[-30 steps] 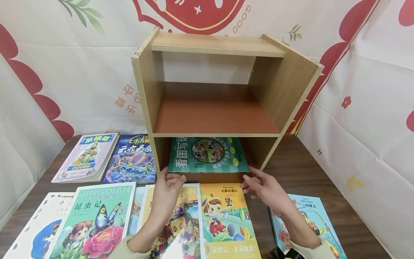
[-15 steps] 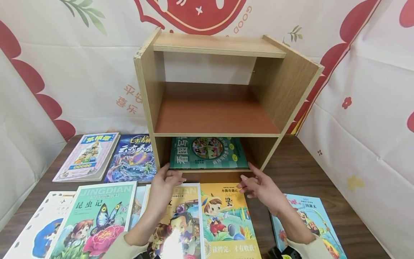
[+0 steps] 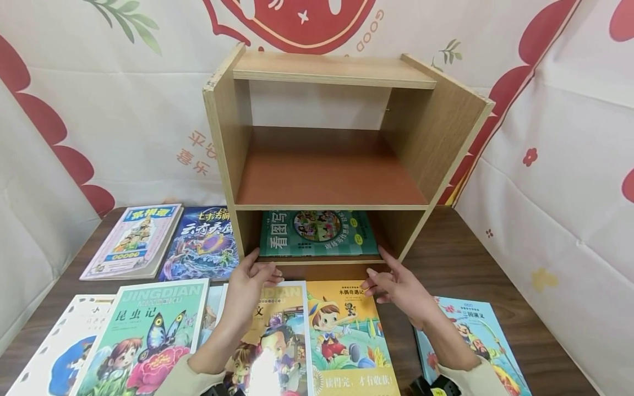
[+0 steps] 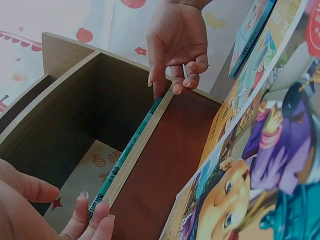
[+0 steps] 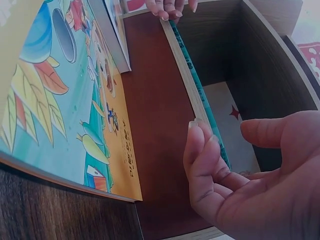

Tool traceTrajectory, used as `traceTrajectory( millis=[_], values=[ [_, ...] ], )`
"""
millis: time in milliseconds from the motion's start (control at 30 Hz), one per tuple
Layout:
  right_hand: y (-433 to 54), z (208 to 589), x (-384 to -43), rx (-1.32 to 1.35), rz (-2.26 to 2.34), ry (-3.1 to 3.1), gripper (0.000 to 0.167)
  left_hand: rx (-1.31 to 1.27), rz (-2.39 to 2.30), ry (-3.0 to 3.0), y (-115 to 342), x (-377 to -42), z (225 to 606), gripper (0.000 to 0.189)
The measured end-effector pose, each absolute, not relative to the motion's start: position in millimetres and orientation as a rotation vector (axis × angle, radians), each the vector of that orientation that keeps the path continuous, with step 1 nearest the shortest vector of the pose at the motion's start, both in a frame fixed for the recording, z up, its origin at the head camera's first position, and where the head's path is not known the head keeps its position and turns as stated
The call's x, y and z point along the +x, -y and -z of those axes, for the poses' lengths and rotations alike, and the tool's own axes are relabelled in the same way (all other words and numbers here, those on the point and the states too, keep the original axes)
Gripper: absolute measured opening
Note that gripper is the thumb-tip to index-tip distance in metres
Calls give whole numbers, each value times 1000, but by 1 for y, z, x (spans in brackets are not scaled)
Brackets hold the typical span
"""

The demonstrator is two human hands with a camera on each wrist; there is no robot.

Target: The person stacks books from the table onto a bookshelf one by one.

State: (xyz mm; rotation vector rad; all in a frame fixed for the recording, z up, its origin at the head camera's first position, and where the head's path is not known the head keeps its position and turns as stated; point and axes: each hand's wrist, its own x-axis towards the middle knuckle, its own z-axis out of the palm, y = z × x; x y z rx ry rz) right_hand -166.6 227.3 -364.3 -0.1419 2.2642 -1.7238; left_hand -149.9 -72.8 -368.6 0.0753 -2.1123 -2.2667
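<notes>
A green book (image 3: 317, 234) lies flat in the bottom compartment of the wooden shelf (image 3: 332, 207), its spine along the front edge. At the book's near left corner is my left hand (image 3: 253, 283), fingertips at the shelf's front edge. My right hand (image 3: 401, 289) reaches to the near right corner with its index finger extended and its other fingers loosely bent. In the left wrist view, the right index fingertip meets the end of the green spine (image 4: 131, 145). The right wrist view has the thumb of my right hand (image 5: 265, 180) apart from the book. Neither hand grips it.
Below the shelf lie a yellow Pinocchio book (image 3: 349, 330), a cartoon-covered book (image 3: 277, 313) and a green butterfly book (image 3: 148, 330). A light-blue book (image 3: 475, 335) lies at right. Two books, one pink (image 3: 136, 242) and one dark blue (image 3: 203, 242), lie left of the shelf.
The green book has moved deeper into the bottom compartment and now lies level behind its front edge. Both hands followed it slightly forward; in the last half second they have barely moved.
</notes>
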Motion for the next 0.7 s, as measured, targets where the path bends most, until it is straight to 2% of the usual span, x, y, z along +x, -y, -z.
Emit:
traceTrajectory(
  millis=[700],
  values=[
    [-219,355,-156,-154,1722,-2278,81,75,2162,2235,69,-142,367,69]
  ],
)
